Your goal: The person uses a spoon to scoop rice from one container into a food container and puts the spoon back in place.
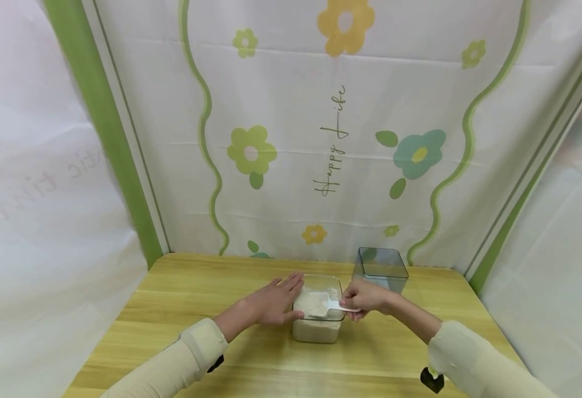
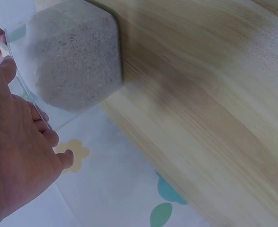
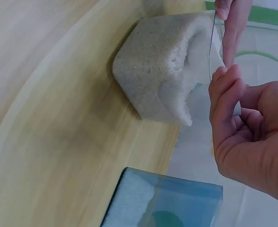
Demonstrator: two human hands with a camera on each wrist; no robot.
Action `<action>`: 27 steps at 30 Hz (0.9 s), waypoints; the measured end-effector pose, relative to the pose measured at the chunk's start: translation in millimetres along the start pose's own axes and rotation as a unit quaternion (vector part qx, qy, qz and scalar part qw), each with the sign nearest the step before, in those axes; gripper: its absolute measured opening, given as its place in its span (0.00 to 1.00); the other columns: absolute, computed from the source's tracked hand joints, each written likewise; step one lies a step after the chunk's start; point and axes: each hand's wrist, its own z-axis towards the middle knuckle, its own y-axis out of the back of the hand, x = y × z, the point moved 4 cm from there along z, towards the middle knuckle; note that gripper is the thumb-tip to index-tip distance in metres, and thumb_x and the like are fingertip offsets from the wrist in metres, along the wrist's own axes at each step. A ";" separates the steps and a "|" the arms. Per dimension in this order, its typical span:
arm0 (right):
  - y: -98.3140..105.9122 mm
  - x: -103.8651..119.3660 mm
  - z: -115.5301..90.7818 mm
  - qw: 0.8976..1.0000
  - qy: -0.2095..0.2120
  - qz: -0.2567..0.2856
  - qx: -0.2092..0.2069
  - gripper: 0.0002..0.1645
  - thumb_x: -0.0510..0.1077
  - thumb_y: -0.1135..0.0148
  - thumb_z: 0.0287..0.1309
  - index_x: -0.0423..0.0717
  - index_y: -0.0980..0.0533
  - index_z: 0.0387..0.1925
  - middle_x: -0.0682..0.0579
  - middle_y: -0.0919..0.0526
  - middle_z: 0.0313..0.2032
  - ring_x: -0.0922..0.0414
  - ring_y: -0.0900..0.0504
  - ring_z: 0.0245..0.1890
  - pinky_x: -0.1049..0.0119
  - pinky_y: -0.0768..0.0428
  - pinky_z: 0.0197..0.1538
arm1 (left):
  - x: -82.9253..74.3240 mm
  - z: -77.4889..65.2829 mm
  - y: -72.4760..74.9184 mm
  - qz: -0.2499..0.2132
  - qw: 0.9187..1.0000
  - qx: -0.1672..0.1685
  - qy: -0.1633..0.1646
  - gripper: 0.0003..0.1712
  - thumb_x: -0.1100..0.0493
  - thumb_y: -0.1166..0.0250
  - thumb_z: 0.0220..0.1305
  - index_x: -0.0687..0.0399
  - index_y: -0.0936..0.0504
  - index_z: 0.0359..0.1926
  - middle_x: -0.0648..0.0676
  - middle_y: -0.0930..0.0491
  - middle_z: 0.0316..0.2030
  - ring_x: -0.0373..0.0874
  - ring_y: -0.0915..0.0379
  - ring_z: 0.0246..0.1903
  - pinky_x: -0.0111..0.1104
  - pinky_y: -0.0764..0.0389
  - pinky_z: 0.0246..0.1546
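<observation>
A clear square container point(image 1: 317, 334), partly filled with pale, grainy powder point(image 2: 77, 56), stands on the table. My left hand point(image 1: 277, 302) rests along its left rim, the fingers reaching toward the far corner and the thumb at the near one. With my right hand point(image 1: 363, 297) I pinch the handle of a white scoop point(image 1: 323, 304) at the container's right rim. The scoop's broad head lies over the powder inside the container. In the right wrist view my curled right fingers point(image 3: 228, 94) hide most of the handle, and the powder surface shows a hollow.
Behind my right hand stands a blue-tinted clear container point(image 1: 380, 271), with white contents low inside it in the right wrist view. The wooden table point(image 1: 196, 298) ends at a white curtain point(image 1: 281, 99) printed with flowers, and more curtain hangs on both sides.
</observation>
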 end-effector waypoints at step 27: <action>9.1 -33.4 -20.9 0.980 0.009 0.196 -0.027 0.14 0.37 0.45 0.71 0.28 0.20 0.36 0.51 0.15 0.26 0.66 0.16 0.25 0.76 0.17 0.30 | 0.8 -0.8 0.1 -0.021 1.000 -0.002 0.003 0.49 0.29 0.61 0.74 0.60 0.53 0.79 0.58 0.59 0.80 0.48 0.63 0.80 0.49 0.42 0.75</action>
